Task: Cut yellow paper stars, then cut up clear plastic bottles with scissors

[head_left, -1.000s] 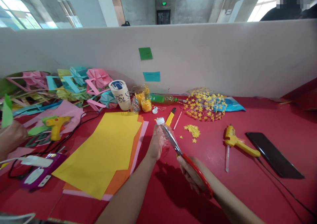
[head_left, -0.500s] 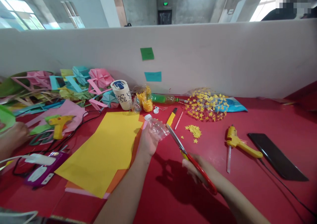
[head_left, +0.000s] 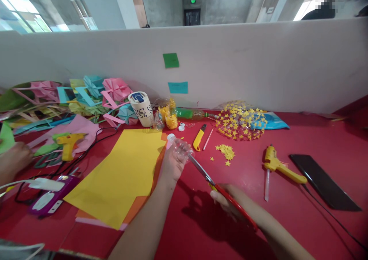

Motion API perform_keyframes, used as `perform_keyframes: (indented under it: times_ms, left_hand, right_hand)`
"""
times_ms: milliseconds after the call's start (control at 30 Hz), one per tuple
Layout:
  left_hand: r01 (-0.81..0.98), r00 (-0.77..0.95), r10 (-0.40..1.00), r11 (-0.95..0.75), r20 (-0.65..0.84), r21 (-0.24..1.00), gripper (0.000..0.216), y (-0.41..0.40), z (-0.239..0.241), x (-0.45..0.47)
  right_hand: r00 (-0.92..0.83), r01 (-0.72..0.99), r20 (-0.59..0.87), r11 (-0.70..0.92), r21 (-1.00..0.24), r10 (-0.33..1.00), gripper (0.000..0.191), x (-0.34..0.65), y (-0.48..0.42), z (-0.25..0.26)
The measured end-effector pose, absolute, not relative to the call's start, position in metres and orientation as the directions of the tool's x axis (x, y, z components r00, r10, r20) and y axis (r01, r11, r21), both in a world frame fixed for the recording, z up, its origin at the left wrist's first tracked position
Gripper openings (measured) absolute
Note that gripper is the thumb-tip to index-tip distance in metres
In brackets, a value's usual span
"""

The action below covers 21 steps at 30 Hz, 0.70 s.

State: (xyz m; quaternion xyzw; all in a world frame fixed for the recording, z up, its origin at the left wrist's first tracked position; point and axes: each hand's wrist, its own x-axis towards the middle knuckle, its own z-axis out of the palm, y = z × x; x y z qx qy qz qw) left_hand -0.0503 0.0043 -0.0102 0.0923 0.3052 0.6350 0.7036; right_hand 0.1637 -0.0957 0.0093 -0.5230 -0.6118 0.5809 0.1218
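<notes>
In my left hand [head_left: 172,166] is the clear top part of a plastic bottle [head_left: 181,147] with a white cap, tilted with its cut end to the right. My fingers are closed around its near side. My right hand [head_left: 228,198] grips a pair of scissors [head_left: 202,170] with red and yellow handles. The blade tips touch or overlap the bottle's cut edge; whether they pinch the plastic I cannot tell. Beyond the scissors lie a yellow utility knife [head_left: 199,138], a striped stick [head_left: 208,139] and a pile of yellow stars [head_left: 225,152].
Yellow paper sheets [head_left: 123,171] lie left of my arm. On the right are a yellow glue gun [head_left: 274,165] with its cord and a black phone-like slab [head_left: 323,181]. A star-covered clear dome [head_left: 240,122] sits at the back. At far left, another person's hand [head_left: 17,156] holds green paper.
The scissors have shifted left and down, their tips now at the bottle's edge. The bottle piece has turned slightly in my left hand. The other person's green paper has moved.
</notes>
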Motion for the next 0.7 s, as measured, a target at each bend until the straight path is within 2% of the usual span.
perform_keyframes:
  times_ms: [200, 400, 700]
  left_hand:
    - [-0.834, 0.0, 0.943, 0.183, -0.332, 0.52, 0.02, 0.003, -0.008, -0.044]
    - [-0.834, 0.023, 0.952, 0.187, -0.305, 0.52, 0.021, 0.001, -0.006, -0.042]
    - [-0.826, 0.058, 0.965, 0.191, -0.257, 0.531, 0.02, -0.001, -0.005, -0.038]
  right_hand:
    - [-0.452, 0.37, -0.462, -0.311, -0.875, 0.763, 0.06, 0.158, -0.097, 0.007]
    - [-0.441, 0.289, -0.516, -0.428, -0.856, 0.735, 0.053, 0.152, -0.097, 0.004]
    - [-0.38, 0.34, -0.548, -0.438, -0.832, 0.745, 0.057, 0.147, -0.094, 0.003]
